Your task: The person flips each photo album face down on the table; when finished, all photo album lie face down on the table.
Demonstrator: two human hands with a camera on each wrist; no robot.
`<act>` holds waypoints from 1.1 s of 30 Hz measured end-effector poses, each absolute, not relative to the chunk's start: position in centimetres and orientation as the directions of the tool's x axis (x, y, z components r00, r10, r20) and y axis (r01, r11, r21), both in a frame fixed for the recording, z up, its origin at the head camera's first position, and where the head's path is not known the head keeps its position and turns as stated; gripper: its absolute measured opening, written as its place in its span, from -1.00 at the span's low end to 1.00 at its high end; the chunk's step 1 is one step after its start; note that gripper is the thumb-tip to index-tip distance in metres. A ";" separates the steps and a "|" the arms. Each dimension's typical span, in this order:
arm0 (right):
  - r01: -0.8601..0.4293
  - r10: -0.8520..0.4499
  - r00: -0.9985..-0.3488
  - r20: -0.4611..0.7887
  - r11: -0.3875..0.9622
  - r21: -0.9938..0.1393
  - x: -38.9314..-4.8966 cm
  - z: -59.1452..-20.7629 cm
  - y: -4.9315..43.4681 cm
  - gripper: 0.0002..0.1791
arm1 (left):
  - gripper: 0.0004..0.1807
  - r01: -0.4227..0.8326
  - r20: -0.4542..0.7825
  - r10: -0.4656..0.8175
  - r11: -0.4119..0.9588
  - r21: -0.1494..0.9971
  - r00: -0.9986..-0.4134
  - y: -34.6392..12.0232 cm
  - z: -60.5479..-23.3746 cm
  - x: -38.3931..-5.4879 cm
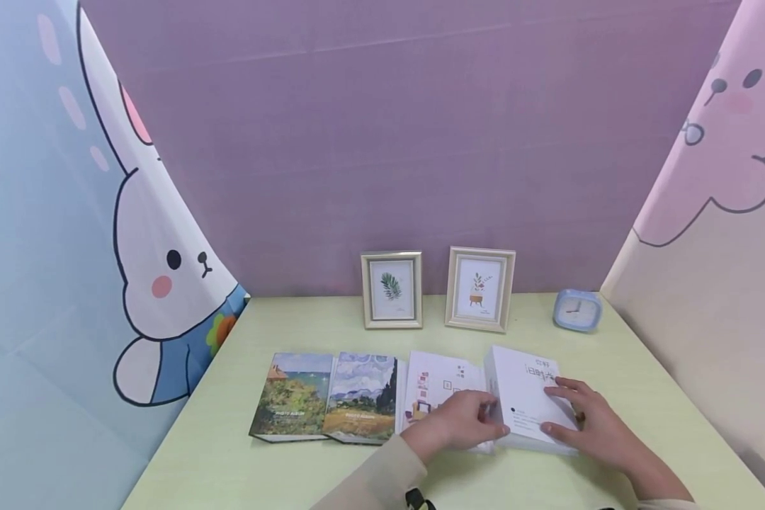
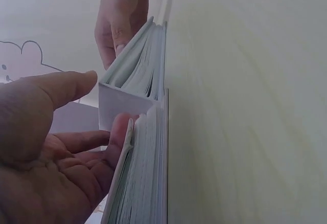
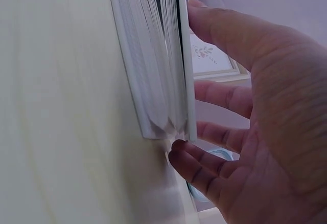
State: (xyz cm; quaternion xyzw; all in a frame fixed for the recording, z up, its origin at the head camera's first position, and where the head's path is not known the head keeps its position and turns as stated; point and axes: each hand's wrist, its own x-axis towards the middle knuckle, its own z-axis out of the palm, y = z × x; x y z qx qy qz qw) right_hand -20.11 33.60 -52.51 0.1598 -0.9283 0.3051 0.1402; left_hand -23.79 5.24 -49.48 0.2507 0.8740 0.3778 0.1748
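A thick white photo album (image 1: 525,397) with printed characters on its cover lies at the right end of a row of albums. My left hand (image 1: 459,421) is at its spine, thumb near the front corner, above another white album (image 1: 443,368) with small coloured drawings. The left wrist view shows that thumb straight beside the spine (image 2: 122,104). My right hand (image 1: 593,425) rests on the right side of the thick album, thumb on the cover. In the right wrist view, two lower fingertips (image 3: 179,155) lie at the corner of its page block (image 3: 153,55).
Two more photo albums with painted landscape covers, one (image 1: 293,397) at far left and one (image 1: 362,397) beside it, complete the row. Behind stand two picture frames, a left one (image 1: 392,324) and a right one (image 1: 474,326), and a blue clock (image 1: 576,312). Fabric walls surround the table.
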 end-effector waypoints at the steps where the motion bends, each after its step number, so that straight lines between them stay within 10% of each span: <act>1: -0.380 -0.211 -0.912 0.353 0.759 -0.529 -20.1 -52.5 33.6 -0.29 | -0.39 0.317 -0.112 0.577 0.588 0.744 -0.809 5.3 -49.5 -23.8; 22: -0.354 -0.194 -0.927 0.321 0.735 -0.578 -20.0 -52.5 33.5 -0.28 | -0.16 0.386 -0.053 0.604 0.572 0.724 -0.795 5.1 -49.3 -23.2; 33: -0.394 -0.203 -0.909 0.365 0.705 -0.589 -20.1 -52.3 33.4 -0.38 | -0.28 0.242 0.025 0.582 0.298 0.924 -0.813 5.3 -49.8 -23.6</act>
